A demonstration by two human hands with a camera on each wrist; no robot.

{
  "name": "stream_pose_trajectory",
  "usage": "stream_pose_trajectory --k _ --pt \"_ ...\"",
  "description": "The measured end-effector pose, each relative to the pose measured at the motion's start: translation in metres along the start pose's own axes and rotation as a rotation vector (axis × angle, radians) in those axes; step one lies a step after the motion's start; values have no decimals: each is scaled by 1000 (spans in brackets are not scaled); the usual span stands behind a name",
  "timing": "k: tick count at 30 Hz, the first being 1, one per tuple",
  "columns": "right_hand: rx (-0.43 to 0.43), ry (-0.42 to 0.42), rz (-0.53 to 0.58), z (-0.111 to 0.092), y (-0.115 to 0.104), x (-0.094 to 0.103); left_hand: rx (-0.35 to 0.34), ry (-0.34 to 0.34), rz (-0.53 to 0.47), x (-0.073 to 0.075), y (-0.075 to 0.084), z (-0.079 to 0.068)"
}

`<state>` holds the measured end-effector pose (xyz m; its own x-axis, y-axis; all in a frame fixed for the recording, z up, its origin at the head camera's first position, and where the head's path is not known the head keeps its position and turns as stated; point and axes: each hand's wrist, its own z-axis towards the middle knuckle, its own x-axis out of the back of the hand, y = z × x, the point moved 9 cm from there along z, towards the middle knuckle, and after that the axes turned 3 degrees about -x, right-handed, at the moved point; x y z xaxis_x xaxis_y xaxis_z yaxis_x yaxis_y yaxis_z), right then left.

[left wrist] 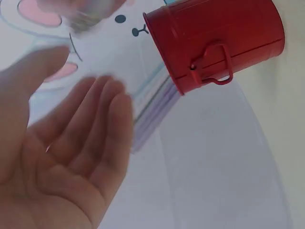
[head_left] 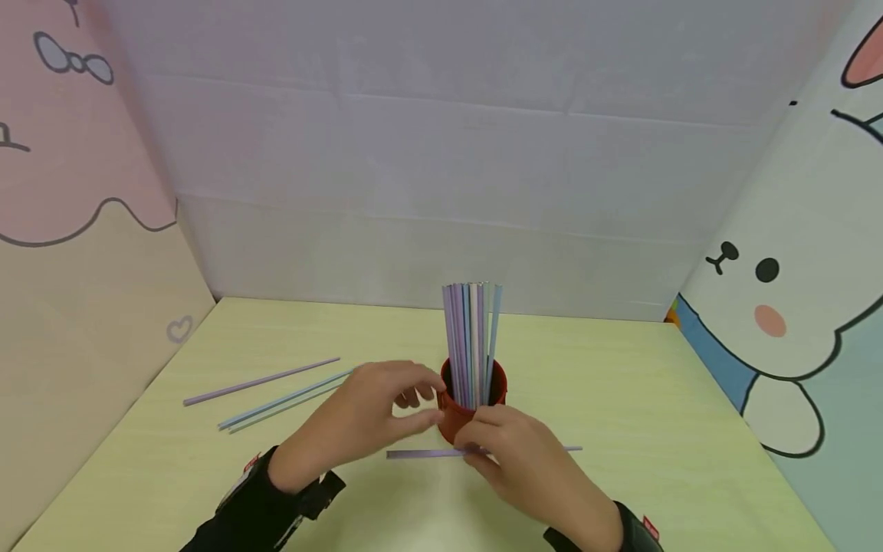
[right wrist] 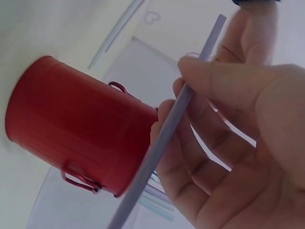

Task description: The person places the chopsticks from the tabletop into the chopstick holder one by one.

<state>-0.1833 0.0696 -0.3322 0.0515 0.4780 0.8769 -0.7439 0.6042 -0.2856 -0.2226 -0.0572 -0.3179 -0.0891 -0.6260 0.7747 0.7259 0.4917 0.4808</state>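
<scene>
Between thumb and fingers, my right hand (head_left: 520,458) pinches a purple straw (head_left: 421,454), held crosswise in front of a small red bucket (head_left: 455,424). The right wrist view shows the straw (right wrist: 164,136) slanting past the bucket (right wrist: 81,124), with the thumb laid over it. A bundle of purple, blue and pale straws (head_left: 472,337) stands upright in the bucket, its lower ends hidden inside. My left hand (head_left: 375,406) is at the bucket's left side, fingertips right by the rim. In the left wrist view the left palm (left wrist: 71,176) holds nothing, its fingers loosely bent.
On the table's left side lie a purple straw (head_left: 262,381), a blue straw (head_left: 276,403) and a pale straw (head_left: 290,408). The bucket has a small side handle (left wrist: 224,67). White and cartoon-printed panels (head_left: 441,176) enclose the pale table (head_left: 621,383) at the back and sides.
</scene>
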Motion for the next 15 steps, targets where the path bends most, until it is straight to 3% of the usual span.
stream_pose_trajectory --k 3,6,11,15 --pt "3 -12 81 0 3 10 55 132 -64 12 -22 0" --pt "9 -4 179 3 4 23 130 201 -134 9 -46 -3" --pt "7 62 327 9 7 51 274 226 -276 -17 -80 -8" --pt "-75 134 392 14 19 73 325 204 -379 -41 -91 -8"
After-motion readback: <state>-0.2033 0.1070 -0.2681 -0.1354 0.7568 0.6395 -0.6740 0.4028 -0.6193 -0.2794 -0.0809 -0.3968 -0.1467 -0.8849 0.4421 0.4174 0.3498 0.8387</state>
